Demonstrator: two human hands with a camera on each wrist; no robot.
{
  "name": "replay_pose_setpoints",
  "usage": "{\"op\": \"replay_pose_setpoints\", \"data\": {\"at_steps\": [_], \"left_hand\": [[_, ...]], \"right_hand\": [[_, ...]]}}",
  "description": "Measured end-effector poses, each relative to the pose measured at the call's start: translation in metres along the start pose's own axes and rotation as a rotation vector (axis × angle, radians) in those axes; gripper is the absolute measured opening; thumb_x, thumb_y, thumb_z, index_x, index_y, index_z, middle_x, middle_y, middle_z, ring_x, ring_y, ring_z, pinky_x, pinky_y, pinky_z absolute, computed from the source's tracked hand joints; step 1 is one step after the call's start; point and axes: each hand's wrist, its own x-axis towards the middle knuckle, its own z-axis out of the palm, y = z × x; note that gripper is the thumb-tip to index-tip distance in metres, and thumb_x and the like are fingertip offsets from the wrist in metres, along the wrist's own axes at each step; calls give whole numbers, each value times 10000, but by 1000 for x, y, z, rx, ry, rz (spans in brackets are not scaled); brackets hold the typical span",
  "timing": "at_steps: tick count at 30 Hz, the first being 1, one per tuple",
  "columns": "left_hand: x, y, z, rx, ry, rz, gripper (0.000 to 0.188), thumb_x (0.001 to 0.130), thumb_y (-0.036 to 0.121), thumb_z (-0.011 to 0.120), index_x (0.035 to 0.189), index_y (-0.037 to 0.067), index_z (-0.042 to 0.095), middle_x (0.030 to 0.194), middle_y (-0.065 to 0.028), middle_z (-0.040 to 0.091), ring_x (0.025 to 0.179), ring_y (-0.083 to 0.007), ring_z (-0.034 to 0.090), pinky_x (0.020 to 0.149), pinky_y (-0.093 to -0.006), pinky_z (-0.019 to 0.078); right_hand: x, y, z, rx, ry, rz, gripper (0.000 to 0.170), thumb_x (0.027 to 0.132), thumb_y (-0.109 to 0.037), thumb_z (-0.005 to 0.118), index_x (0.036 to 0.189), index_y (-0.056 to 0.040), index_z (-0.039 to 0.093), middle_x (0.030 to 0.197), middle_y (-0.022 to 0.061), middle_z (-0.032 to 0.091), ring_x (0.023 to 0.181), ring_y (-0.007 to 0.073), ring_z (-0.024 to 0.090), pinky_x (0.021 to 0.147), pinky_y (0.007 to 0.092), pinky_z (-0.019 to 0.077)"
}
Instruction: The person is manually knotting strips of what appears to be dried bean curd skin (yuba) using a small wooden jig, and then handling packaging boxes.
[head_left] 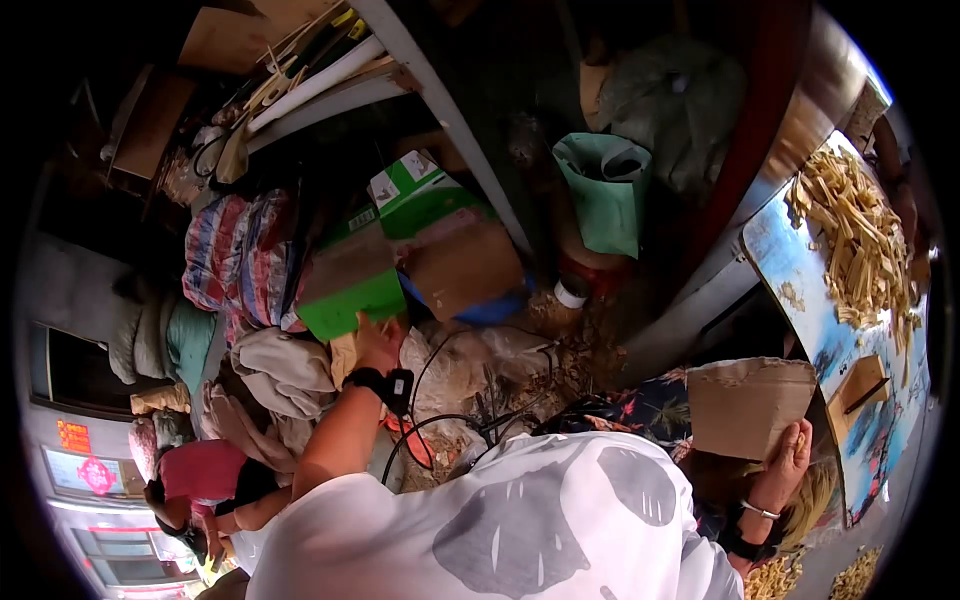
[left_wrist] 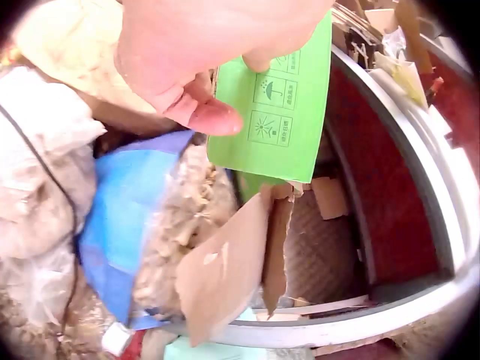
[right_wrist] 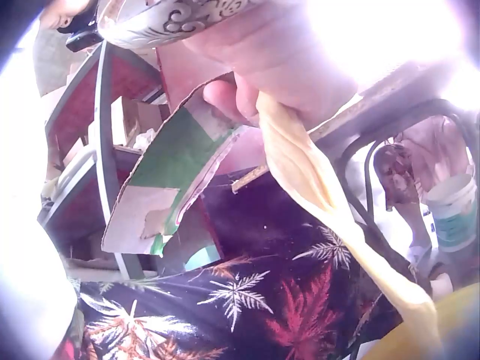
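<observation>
My left hand [head_left: 378, 343] is at the near edge of a green cardboard box [head_left: 350, 300]. In the left wrist view the thumb and fingers of the left hand [left_wrist: 217, 52] grip a green flap [left_wrist: 262, 142] printed with an umbrella symbol. My right hand [head_left: 793, 452] holds a torn piece of brown cardboard [head_left: 750, 405] by its corner. In the right wrist view the cardboard [right_wrist: 169, 176] shows a green and white printed face. A long, pale yellow folded strip [right_wrist: 322, 180] hangs from the same right hand [right_wrist: 277, 67].
Yellow strips [head_left: 860, 235] are heaped on a blue table [head_left: 790, 265] at right. A green bag [head_left: 605, 190] stands beyond the boxes. Sacks [head_left: 280, 370] and black cable [head_left: 415, 430] lie near the left arm. Another person [head_left: 205, 470] bends at far left.
</observation>
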Motion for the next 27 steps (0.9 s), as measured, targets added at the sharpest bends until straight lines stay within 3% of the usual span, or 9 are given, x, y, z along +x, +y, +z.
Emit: {"op": "replay_pose_setpoints", "data": {"at_steps": [3, 5, 6, 10, 13, 14, 22, 25, 27], "left_hand": [[49, 28, 24, -148, -214, 97, 392, 958, 385, 600, 1191, 79, 521, 1086, -105, 616, 967, -231, 591, 769, -334, 516], [72, 65, 28, 680, -201, 579, 369, 915, 305, 632, 1172, 50, 563, 1045, -153, 640, 954, -303, 612, 754, -360, 516], [63, 91, 34, 1581, -92, 1001, 371, 887, 272, 643, 1164, 34, 581, 1038, -181, 646, 954, -350, 617, 752, -382, 516], [44, 152, 27, 2235, 239, 906, 391, 856, 283, 663, 1190, 86, 613, 1064, -214, 661, 980, -384, 631, 816, -467, 507], [67, 178, -42, 2478, 197, 389, 456, 895, 407, 583, 1229, 97, 614, 1207, -202, 637, 1066, -370, 637, 840, -485, 515], [116, 173, -108, 2666, 191, 412, 410, 895, 387, 620, 1218, 136, 642, 1257, -145, 634, 1109, -334, 625, 863, -510, 489], [129, 155, -20, 2728, 62, 461, 356, 890, 246, 612, 1216, 107, 651, 1163, -169, 668, 985, -336, 661, 794, -454, 518], [117, 138, 26, 2694, 64, 644, 343, 888, 193, 609, 1214, 96, 654, 1128, -178, 681, 939, -336, 674, 769, -432, 528], [97, 107, 68, 2556, -94, 966, 337, 887, 158, 607, 1214, 89, 657, 1105, -184, 689, 908, -337, 683, 751, -418, 535]], "right_hand": [[0, -4, 9, -6, -29, 3, 135, 1025, -257, 547, 1067, -133, 580, 734, -125, 436, 566, -42, 358, 443, 152, 233], [1, -8, 14, 3, -27, 6, 138, 1025, -261, 545, 1064, -132, 578, 738, -123, 445, 574, -42, 365, 445, 151, 238], [-1, -13, 18, 5, -14, 8, 140, 1025, -262, 545, 1063, -130, 577, 740, -122, 450, 578, -43, 370, 447, 151, 239], [-1, -8, 11, 33, -59, -8, 147, 1025, -262, 546, 1061, -124, 578, 760, -123, 477, 594, -44, 385, 458, 151, 246], [1, 6, 8, -19, -11, 2, 212, 1012, -266, 570, 1137, -97, 598, 782, -112, 488, 614, -25, 398, 495, 160, 277], [0, 5, 4, -51, 37, 5, 228, 1009, -266, 575, 1152, -90, 602, 784, -109, 489, 619, -21, 402, 503, 163, 284], [-6, -24, 11, -74, -31, -35, 136, 986, -174, 594, 1052, -56, 580, 787, -47, 506, 714, 56, 439, 623, 219, 401], [-7, -17, -1, 11, 21, -56, 129, 988, -150, 578, 1089, -70, 568, 792, -13, 562, 722, 64, 492, 645, 224, 443], [-11, -19, -9, 46, 74, -30, 138, 1001, -155, 555, 1112, -74, 563, 803, -11, 588, 685, 58, 526, 593, 213, 457]]}}
